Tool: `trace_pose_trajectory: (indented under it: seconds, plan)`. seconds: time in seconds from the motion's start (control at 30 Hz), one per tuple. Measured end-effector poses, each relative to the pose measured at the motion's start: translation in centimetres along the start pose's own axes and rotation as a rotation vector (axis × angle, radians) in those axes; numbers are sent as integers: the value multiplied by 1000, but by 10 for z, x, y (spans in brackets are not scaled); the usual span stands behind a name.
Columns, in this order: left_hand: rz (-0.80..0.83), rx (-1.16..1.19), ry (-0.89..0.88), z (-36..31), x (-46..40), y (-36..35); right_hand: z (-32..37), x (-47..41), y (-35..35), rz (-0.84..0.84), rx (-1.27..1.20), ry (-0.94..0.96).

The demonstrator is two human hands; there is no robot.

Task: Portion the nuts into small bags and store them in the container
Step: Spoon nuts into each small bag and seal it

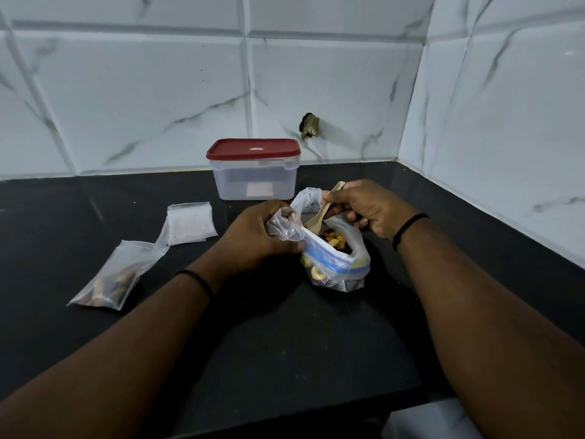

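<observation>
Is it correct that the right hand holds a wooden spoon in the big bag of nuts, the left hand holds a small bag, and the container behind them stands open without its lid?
Not quite. The head view shows the container closed, its red lid on top. The rest is right: the right hand holds the wooden spoon in the big bag of nuts, and the left hand holds a small bag.

Dim, cool light overall, black countertop (285, 343) swallowing detail, wall tiles (158, 90) bowing with wide-angle distortion, edges soft.
</observation>
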State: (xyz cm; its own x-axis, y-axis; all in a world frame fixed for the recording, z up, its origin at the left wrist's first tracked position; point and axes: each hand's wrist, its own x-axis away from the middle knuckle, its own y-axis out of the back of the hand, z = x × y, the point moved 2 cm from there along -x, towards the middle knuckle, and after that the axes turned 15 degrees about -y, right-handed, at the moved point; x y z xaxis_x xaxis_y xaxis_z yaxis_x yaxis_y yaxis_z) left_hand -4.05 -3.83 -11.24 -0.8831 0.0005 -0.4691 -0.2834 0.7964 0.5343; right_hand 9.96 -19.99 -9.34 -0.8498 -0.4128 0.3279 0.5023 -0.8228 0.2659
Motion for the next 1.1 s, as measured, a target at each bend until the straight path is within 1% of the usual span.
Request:
trace_pose_trajectory:
  seconds: [0.1,0.23,0.4,0.47,0.6,0.67,0.73,0.83,0.93,1.0,1.1]
  plan:
    - [-5,1,-5,-1,0,0,0,-1,1,-6,-56,-34]
    - [-31,52,-13,-2,0,3,0,-4,5,-69,-184,-66]
    - [-146,130,-9,-1,2,4,3,-3,9,-150,-337,-41]
    - [-177,142,-2,0,1,4,7,0,7,-137,-405,-12]
    - [-180,161,1,1,0,3,16,12,-4,-72,-488,47]
    - [-184,164,-9,1,-1,2,19,21,-13,-45,-468,82]
    - [-185,159,-12,2,-1,2,22,30,-20,-52,-362,171]
    - [-202,171,-8,4,-2,3,27,46,-26,-81,-118,431]
    - [-213,146,-9,5,-2,5,33,61,-28,-16,2,663]
    - [-226,143,-18,5,-3,5,35,65,-27,12,6,716]
    - [-228,126,-20,5,-3,5,34,63,-23,42,-38,690]
